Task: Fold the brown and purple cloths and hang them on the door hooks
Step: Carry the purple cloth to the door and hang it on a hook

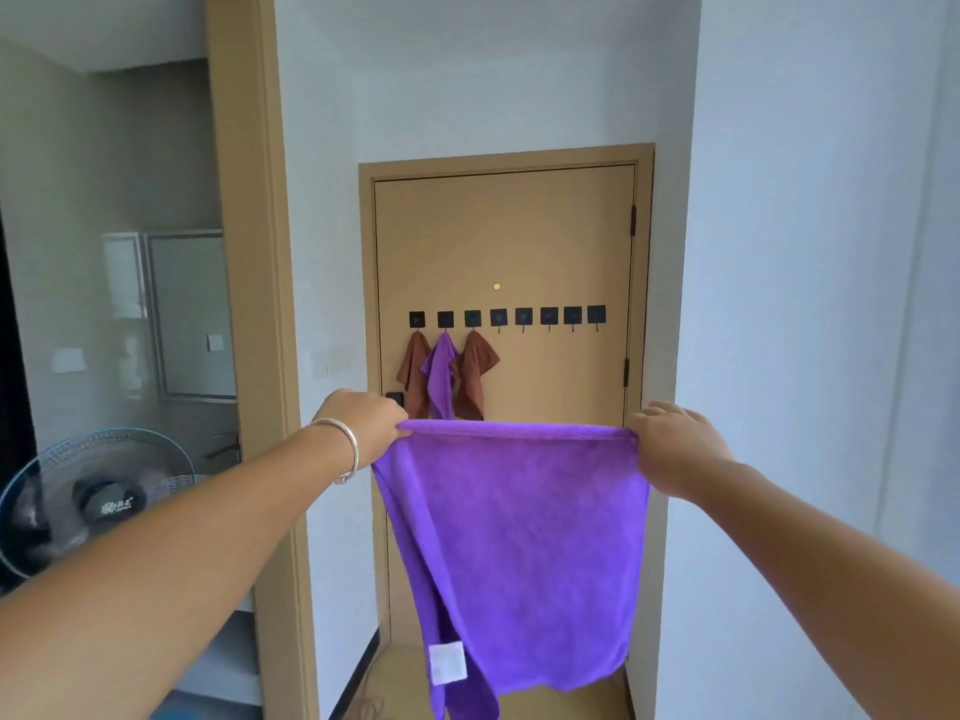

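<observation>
A purple cloth (519,543) hangs folded in front of me, stretched by its top edge. My left hand (366,423), with a silver bracelet on the wrist, pinches the top left corner. My right hand (670,444) grips the top right corner. A white label (447,662) shows near the cloth's lower left. Ahead, the tan door (519,241) carries a row of several black hooks (549,315). On the three leftmost hooks hang a brown cloth (413,371), a purple cloth (441,376) and another brown cloth (475,376).
A standing fan (93,501) is at the lower left behind a tan door frame (254,252). White walls (805,252) flank the narrow hallway on both sides. The door's handle (395,398) shows just behind my left hand.
</observation>
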Tool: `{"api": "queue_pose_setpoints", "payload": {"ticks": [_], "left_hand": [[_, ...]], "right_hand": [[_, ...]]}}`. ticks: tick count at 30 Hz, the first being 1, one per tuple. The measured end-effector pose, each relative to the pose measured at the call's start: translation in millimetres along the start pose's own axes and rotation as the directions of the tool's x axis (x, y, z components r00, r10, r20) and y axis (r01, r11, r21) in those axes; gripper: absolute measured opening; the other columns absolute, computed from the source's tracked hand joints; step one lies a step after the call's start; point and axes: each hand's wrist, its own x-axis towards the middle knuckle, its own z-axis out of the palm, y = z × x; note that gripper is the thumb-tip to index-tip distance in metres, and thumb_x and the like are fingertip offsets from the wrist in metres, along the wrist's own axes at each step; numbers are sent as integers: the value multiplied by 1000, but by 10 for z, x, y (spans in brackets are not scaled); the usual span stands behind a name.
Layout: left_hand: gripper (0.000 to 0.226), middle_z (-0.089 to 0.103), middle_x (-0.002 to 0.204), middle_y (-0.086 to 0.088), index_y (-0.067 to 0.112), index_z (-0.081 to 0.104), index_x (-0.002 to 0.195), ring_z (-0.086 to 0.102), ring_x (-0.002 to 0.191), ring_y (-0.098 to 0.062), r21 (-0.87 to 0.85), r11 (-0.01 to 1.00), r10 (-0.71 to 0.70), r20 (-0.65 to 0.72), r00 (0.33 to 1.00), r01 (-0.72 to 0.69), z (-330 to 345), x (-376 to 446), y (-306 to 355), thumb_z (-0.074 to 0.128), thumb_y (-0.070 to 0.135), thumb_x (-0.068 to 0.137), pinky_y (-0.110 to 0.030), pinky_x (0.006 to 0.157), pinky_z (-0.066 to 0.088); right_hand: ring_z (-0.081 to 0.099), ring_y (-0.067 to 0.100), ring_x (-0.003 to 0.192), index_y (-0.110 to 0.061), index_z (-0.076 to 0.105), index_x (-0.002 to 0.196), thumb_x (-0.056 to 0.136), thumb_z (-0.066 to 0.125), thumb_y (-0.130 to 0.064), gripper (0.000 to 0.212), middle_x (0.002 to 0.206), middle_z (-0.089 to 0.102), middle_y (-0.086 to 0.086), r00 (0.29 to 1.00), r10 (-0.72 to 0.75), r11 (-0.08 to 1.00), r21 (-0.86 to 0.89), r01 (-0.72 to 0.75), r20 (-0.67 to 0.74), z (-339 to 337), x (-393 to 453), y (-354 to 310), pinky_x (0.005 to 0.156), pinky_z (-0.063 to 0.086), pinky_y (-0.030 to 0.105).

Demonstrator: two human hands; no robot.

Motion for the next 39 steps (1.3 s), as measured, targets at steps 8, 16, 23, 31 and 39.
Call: {"api": "queue_pose_setpoints", "payload": {"ticks": [8, 16, 23, 31, 39], "left_hand": [[34, 64, 86, 0, 22, 58, 82, 61, 80, -21, -32, 999, 1, 89, 996, 1, 497, 802, 90, 35, 38, 102, -29, 65, 42], [36, 62, 79, 3, 20, 66, 90, 58, 71, -16, -130, 990, -29, 120, 992, 45, 1086, 1861, -259, 44, 47, 98, -25, 60, 40], [35, 59, 79, 3, 19, 67, 93, 54, 70, -13, -182, 982, -39, 118, 992, 60, 1492, 2513, -576, 46, 47, 97, -23, 59, 36], [34, 60, 79, 2, 19, 63, 87, 55, 70, -13, -198, 977, -47, 141, 989, 75, 2016, 3132, -670, 44, 45, 99, -23, 62, 39], [32, 59, 75, 2, 21, 59, 78, 54, 66, -12, -235, 963, -100, 140, 985, 131, 2443, 3969, -675, 47, 43, 98, -22, 57, 35]], "right_hand": [[44, 13, 119, -22, 58, 98, 88, 39, -12, 23, 108, 58, -7, 999, 12, 999, -54, -10, 37, 593, 649, 121, 98, 36, 26], [45, 14, 114, -23, 53, 92, 87, 38, -9, 21, 103, 57, -5, 1000, 8, 997, -76, -7, 13, 1008, 1779, 9, 89, 35, 26], [47, 13, 113, -23, 60, 99, 87, 41, -7, 27, 103, 59, -7, 1000, 1, 998, -70, -2, -11, 1459, 2550, -141, 94, 40, 27], [46, 14, 119, -24, 60, 103, 88, 41, -7, 30, 110, 60, -8, 1000, -7, 998, -56, 8, 26, 2125, 3183, -159, 100, 39, 29], [43, 16, 123, -23, 60, 109, 86, 38, -7, 37, 120, 59, -6, 999, -24, 999, -27, 25, 39, 2754, 4077, 32, 101, 37, 30]]}}
